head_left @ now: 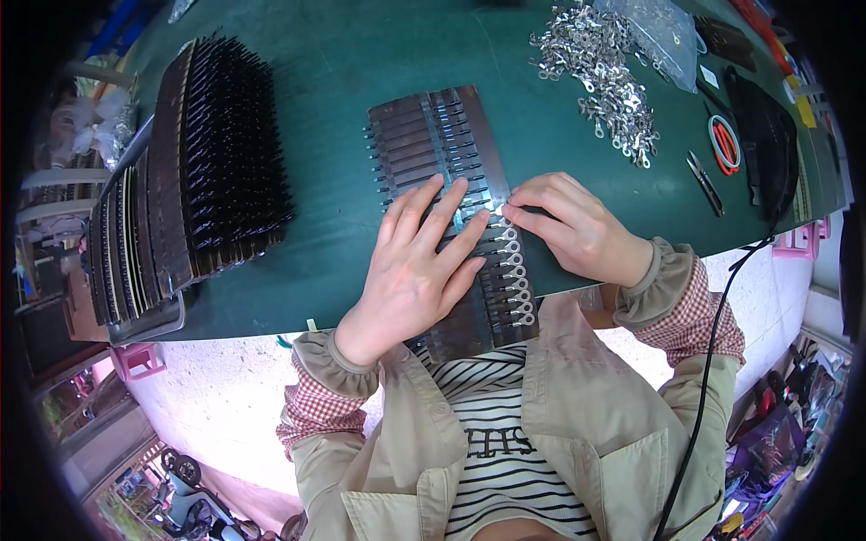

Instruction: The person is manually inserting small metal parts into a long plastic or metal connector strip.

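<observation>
Across the flat brown board (490, 162), the left hand (417, 263) lies with fingers spread; at the board's right edge, the right hand (573, 230) has thumb and forefinger close together — whether they pinch anything, I cannot tell. Shiny ring terminals (515, 270) line the board's lower right side. Beneath it is the smooth green tabletop (334, 63). Left of the board stands a stack bristling with black pins (236, 149); beyond its upper right — a loose, glinting metal heap (600, 68) beside a crinkled clear bag (666, 41).

The floor (225, 397) glares washed-out white, and fisheye distortion bends edges toward black corners.
</observation>
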Tool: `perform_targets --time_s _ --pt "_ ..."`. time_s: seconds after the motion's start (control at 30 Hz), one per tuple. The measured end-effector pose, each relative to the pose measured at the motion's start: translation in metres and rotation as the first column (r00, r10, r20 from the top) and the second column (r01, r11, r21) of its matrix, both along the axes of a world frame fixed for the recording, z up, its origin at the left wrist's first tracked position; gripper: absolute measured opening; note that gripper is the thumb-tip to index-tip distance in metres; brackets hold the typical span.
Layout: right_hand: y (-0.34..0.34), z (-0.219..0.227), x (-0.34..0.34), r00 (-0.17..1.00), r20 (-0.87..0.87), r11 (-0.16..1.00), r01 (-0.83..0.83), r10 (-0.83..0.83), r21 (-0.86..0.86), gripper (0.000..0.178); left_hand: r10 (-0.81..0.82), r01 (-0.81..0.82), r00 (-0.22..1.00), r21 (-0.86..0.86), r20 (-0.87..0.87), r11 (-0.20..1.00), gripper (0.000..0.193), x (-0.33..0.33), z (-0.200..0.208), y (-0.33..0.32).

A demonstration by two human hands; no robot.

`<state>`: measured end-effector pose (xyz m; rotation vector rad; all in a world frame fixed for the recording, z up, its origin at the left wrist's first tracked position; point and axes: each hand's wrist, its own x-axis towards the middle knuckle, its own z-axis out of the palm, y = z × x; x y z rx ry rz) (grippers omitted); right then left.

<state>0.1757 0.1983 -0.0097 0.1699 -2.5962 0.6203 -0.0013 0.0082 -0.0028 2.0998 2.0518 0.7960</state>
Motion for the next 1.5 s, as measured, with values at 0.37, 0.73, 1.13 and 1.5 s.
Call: perform_targets --time_s 0.37,0.73,1.13,1.5 --pt "0.066 0.012 0.004 0.905 -0.087 0.892 0.425 -0.416 0.152 0.026 -0.126 0.096 0.988 0.279 0.09 0.956 0.042 -0.015 0.017 -0.003" --pt "0.137 -0.029 0.027 0.876 0.033 0.863 0.466 -0.481 0.195 0.023 -0.184 0.354 0.935 0.816 -0.303 0.457 0.002 -0.004 0.145 -0.035" --pt "0.124 -0.03 0.014 0.948 0.086 0.941 0.289 -0.307 0.176 0.021 0.057 0.543 0.823 0.812 -0.566 0.215 0.023 -0.019 0.172 -0.048" --pt "0.083 -0.01 -0.027 0.951 0.066 0.953 0.299 -0.302 0.055 0.014 -0.1 0.367 0.93 0.886 -0.353 0.283 0.018 -0.002 0.146 -0.031"
